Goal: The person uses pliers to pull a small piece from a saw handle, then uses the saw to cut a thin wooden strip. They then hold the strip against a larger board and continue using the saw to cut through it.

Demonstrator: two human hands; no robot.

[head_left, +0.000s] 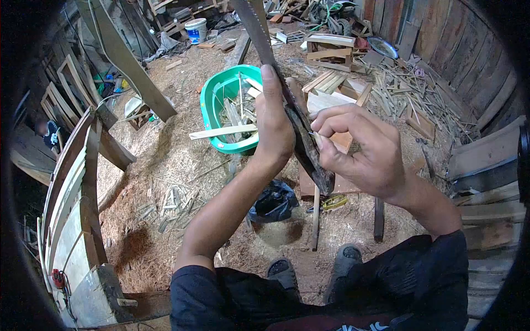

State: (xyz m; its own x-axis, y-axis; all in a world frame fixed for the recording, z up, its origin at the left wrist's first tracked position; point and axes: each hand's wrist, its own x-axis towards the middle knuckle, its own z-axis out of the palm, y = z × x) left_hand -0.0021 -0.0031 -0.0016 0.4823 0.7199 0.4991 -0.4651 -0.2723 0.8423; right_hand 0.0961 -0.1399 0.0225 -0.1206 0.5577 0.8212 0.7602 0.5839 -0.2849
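A hand saw (261,34) is held up in front of me, its toothed blade running toward the top of the view and its dark, worn handle (312,159) slanting down to the right. My left hand (271,118) is wrapped around the saw where blade and handle meet, with the thumb laid along the blade. Beside the handle, my right hand (361,146) is closed in a pinch, thumb against bent forefinger. Something small and thin shows at those fingertips, too small to name.
Behind my hands stands a green tub (207,107) of wood scraps. A black plastic bag (274,201) and yellow-handled tool (334,203) lie near my sandals. Wood shavings cover the floor; curved timber (88,204) rises at left, a scrap pile (406,94) lies at right.
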